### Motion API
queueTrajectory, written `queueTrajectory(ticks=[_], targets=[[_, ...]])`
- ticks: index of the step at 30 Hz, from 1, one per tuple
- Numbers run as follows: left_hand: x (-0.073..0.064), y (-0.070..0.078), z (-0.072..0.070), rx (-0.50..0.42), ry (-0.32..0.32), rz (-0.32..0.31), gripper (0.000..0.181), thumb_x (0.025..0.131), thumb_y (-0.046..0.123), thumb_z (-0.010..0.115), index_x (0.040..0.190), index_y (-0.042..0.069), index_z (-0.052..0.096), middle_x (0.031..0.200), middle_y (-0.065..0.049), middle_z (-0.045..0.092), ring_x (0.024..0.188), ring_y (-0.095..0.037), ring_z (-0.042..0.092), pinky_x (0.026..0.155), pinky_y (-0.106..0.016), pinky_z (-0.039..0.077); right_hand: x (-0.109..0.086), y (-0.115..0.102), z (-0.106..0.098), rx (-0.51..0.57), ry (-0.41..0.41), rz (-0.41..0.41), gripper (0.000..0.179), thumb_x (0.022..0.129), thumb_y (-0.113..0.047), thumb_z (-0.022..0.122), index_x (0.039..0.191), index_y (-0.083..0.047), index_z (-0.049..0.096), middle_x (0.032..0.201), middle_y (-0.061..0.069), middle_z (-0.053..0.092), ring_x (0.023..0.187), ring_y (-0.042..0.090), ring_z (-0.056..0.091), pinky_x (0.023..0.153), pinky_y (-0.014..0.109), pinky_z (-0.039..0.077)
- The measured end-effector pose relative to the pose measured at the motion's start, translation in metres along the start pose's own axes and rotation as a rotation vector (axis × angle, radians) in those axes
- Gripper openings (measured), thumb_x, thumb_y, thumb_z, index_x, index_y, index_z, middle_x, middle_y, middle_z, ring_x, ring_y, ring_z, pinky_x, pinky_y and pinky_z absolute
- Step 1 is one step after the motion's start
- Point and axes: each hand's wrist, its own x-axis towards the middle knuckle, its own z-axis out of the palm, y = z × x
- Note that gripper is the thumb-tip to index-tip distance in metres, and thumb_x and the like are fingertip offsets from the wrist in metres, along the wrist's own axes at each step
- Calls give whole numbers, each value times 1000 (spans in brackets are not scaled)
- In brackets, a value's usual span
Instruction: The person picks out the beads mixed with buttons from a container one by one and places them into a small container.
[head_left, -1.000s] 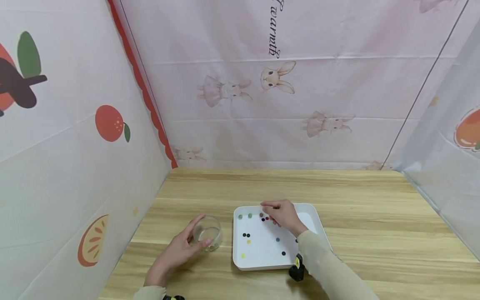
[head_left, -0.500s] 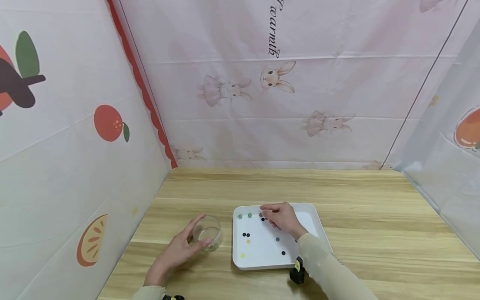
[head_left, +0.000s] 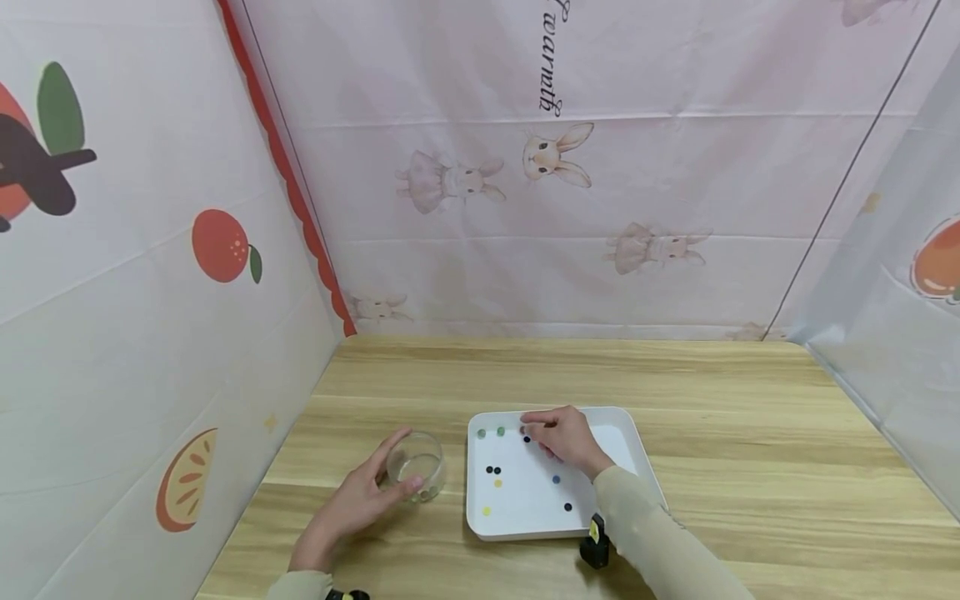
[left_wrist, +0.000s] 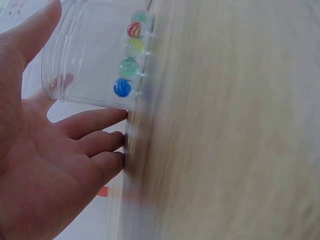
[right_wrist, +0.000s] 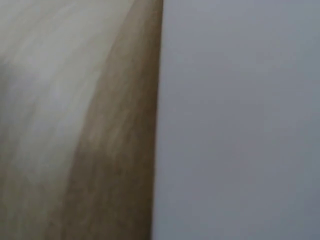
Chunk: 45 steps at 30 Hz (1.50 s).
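Observation:
My left hand [head_left: 362, 493] holds a clear jar [head_left: 415, 467] upright on the table, thumb and index finger around its sides. Several glass marbles lie along the jar's bottom in the left wrist view, among them a blue one [left_wrist: 123, 87] and a red-streaked one [left_wrist: 134, 29]. Over the far part of a white tray [head_left: 525, 527], my right hand [head_left: 566, 435] pinches a brownish marble [head_left: 522, 431] with thumb and index fingertips; the fingers partly cover it. Two green marbles [head_left: 500, 432] sit left of it along the far wall. The right wrist view shows no hand.
Small black round pieces [head_left: 567, 507], yellow ones [head_left: 487, 511] and a blue marble [head_left: 557, 479] are scattered in the tray. The wooden table [head_left: 750, 450] extends right and behind. Printed cloth walls [head_left: 465, 283] enclose it at the back and sides.
My right hand has moved slightly down and its fingertips have come together at the brownish marble, hiding a red piece beside it. The left hand and jar have stayed put.

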Motion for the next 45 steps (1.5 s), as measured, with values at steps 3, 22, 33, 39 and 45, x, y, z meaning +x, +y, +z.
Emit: queueTrajectory(ticks=[3,22,33,39,45], targets=[[0,1,0,0,0,-2,78,98,44,74,162,47,29,159,-35,43,143,-54,49,115,-70,41,0,1,0,-15,-2,-15,23,98,-14,72,118,-19,83,51,0,53,43,12,41,44,24,33],[1,2,0,2,2,9,80,97,43,75,163,43,30,158,-36,44,143,-54,49,114,-71,41,1,2,3,-117,23,-112,15,94,-11,76,105,-16,85,50,-5,55,43,9,45,44,22,36],[-1,4,0,13,-8,10,82,97,43,75,164,42,28,160,-36,42,143,-55,48,114,-70,42,-1,0,7,-223,75,-147,11,91,-13,82,99,-19,86,101,1,81,55,10,48,50,21,37],[-1,3,1,10,-7,-7,78,98,44,74,163,46,29,161,-34,41,145,-56,46,115,-69,42,0,-1,8,-257,86,-148,11,90,-13,83,98,-19,86,96,-1,80,63,11,51,55,22,38],[-1,2,1,3,-7,-7,78,98,44,74,163,45,30,161,-34,40,144,-56,46,115,-68,42,-2,-3,7,-236,77,-126,11,92,-15,82,102,-18,86,84,-4,75,66,12,51,56,22,39]])
